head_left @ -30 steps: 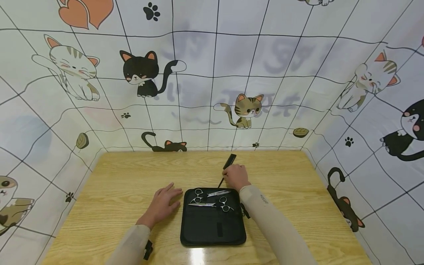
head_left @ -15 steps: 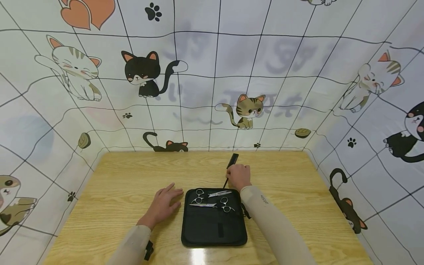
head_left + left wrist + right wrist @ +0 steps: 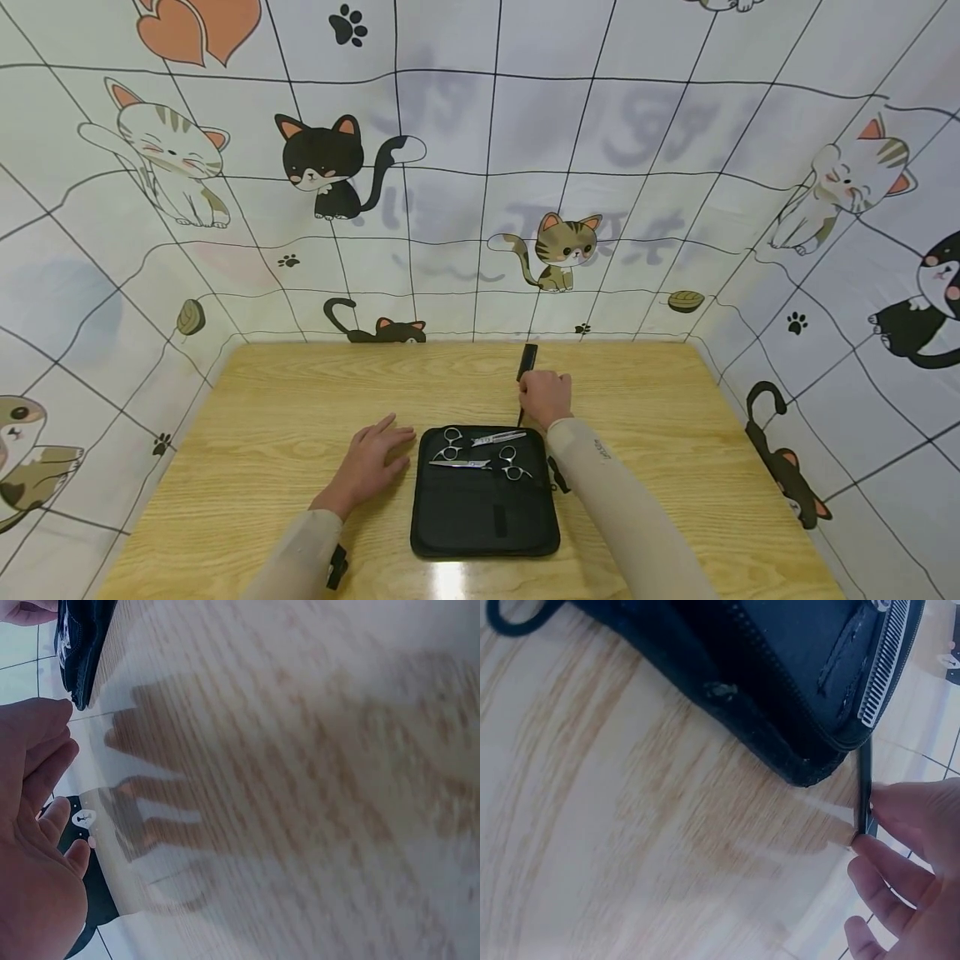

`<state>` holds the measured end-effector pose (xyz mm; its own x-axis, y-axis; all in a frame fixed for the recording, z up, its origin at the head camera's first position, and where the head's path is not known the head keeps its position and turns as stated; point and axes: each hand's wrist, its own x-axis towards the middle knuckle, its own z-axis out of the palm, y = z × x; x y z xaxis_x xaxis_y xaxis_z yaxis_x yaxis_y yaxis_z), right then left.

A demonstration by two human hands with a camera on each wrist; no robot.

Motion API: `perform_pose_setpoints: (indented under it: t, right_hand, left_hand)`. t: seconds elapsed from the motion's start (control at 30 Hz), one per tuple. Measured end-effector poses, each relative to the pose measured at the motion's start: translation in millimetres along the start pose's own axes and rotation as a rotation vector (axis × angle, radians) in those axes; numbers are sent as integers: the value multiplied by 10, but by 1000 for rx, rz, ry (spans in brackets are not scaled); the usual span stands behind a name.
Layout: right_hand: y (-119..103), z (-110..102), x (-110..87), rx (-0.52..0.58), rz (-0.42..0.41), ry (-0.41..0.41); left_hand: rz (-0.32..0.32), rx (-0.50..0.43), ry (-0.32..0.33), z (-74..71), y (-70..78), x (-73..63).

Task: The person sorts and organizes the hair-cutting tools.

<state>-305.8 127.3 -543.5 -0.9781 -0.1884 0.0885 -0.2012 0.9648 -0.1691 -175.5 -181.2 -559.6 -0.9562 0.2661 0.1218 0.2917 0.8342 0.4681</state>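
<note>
My right hand [image 3: 545, 396] pinches a black tail comb [image 3: 527, 358] just behind the case. In the right wrist view, thumb and fingertips grip the comb's thin black tail [image 3: 864, 780] at the case's corner. A black zippered case [image 3: 457, 521] lies flat, with two silver tools on top: thinning scissors [image 3: 498, 437] towards the back and haircutting scissors [image 3: 461, 464] in front of them. Left of the case is my left hand [image 3: 366, 465], its fingers spread and holding nothing. The left wrist view shows that hand [image 3: 37, 847] with relaxed fingers near the wood surface.
The case and hands are on a wooden table [image 3: 285, 392]. A cat-print cloth wall [image 3: 450, 258] stands along its back, with similar cloth at both sides. A black loop [image 3: 514, 626] sticks out from the case's side.
My right hand has shifted slightly right with the comb, which now points more straight away from me. My left hand and the scissors keep their places on the table and case.
</note>
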Motion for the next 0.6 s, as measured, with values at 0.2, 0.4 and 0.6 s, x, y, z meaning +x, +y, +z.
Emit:
perform_pose_setpoints:
  t: [0.2, 0.4, 0.6]
  right_hand:
    - [55, 38, 6, -137, 31, 37]
    - [81, -17, -16, -177, 48, 19]
    - [121, -25, -45, -167, 34, 44]
  left_hand:
    - [-25, -10, -22, -14, 9, 6]
    - [-24, -18, -20, -18, 3, 2]
    - [-26, -19, -33, -29, -7, 7]
